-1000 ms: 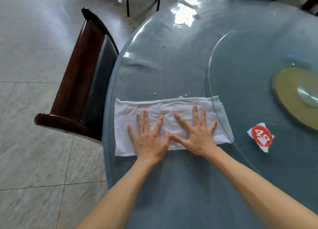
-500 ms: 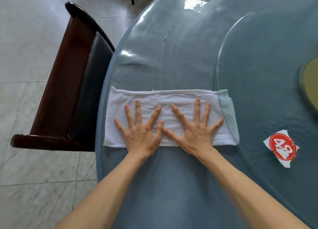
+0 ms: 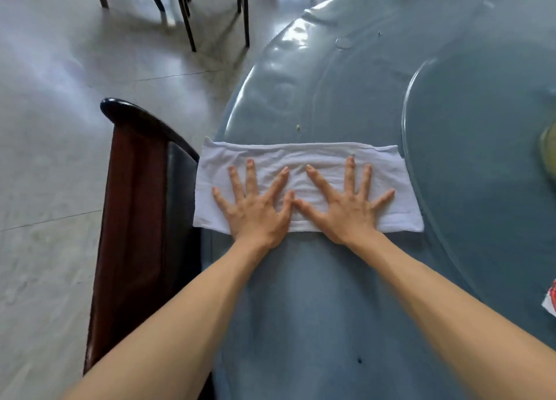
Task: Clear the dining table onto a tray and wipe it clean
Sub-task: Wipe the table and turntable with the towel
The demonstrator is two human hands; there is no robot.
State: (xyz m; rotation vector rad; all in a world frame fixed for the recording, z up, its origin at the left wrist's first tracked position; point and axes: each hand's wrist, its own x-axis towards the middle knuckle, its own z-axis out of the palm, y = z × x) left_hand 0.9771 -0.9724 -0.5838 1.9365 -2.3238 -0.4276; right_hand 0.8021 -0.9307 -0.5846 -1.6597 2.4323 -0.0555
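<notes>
Bench [image 3: 346, 294]: round, blue-grey cloth under a clear cover, takes most of the view. No dishes on the visible part, so clearing looks done here as far as I can judge; no tray in view. We're in the wipe phase.

Glass turntable [image 3: 481, 159]: raised disc right of the towel, rim just beside the towel's right end. Yellowish hub at the far right edge, blurred.

Chair [image 3: 135, 219]: dark wood, black pad, pushed against the bench edge left of the towel. More chair legs [image 3: 216, 17] on the floor well beyond the towel.

Towel [image 3: 307, 186]: white, folded into a long strip, flat on the bench; its left end reaches the bench edge by the chair.

Left hand [image 3: 255, 210] and right hand [image 3: 346, 210]: both flat on the towel, palms down, fingers spread and straight, thumbs touching in the middle. Grip is a press, not a pinch. Nothing held.

Left to do, my read:
- crumb [image 3: 298, 127] just beyond the towel's far edge, unswept
- small dark speck [image 3: 359, 361] on the near side of the towel
- ring mark [image 3: 344, 42] far beyond the towel
- turntable surface: can't tell if wiped

Sticker [image 3: 550, 302]: red and white, cut off by the frame right of the towel, near side. Writing unreadable. No other labels visible.
</notes>
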